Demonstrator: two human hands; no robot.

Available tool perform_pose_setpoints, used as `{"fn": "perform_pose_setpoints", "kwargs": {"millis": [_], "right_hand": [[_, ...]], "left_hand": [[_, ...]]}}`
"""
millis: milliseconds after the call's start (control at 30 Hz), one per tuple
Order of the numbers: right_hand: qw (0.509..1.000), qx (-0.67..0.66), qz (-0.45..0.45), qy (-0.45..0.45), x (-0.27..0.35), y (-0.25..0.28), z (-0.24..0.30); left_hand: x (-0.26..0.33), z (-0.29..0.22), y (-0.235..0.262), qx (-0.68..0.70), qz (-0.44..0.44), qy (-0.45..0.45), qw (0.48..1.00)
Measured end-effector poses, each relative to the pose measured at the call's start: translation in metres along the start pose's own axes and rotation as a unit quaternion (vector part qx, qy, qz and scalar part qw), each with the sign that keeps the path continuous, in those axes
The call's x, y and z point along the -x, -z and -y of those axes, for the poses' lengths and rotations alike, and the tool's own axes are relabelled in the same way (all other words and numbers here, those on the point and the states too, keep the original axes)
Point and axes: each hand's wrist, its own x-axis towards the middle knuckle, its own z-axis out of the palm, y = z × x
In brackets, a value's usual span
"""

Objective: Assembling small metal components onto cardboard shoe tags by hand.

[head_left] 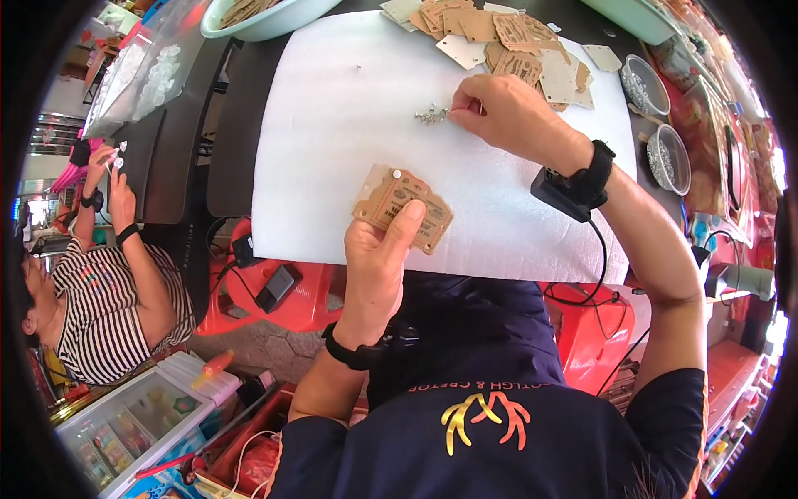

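My left hand (376, 264) holds a shaped brown cardboard card (416, 209) over the near part of the white foam sheet, thumb pressed on its printed face. Near its upper left edge sits a small round whitish stud or pearl (396, 174). Farther off, a small heap of tiny silvery metal pieces (431, 115) lies on the sheet. My right hand (514, 115) is beside that heap, fingertips pinched together at its right edge. Whatever is between those fingertips is too small to make out.
Loose cardboard cards (482, 27) are piled at the far edge of the white foam sheet (316, 133). Two clear bowls of small shiny pieces (667, 158) stand at the right. A pale basin (266, 18) is at the far left. Another person (125, 291) works at the left.
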Motion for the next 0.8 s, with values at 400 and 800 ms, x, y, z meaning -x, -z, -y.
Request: {"fn": "perform_pose_setpoints", "kwargs": {"millis": [400, 800], "right_hand": [[0.997, 0.021, 0.070, -0.011, 0.012, 0.027, -0.005], [0.990, 0.041, 0.064, 0.121, 0.033, 0.027, -0.013]], "left_hand": [[0.002, -0.003, -0.006, -0.006, -0.004, -0.008, 1.000], [0.003, -0.002, -0.002, -0.024, 0.011, -0.007, 1.000]]}}
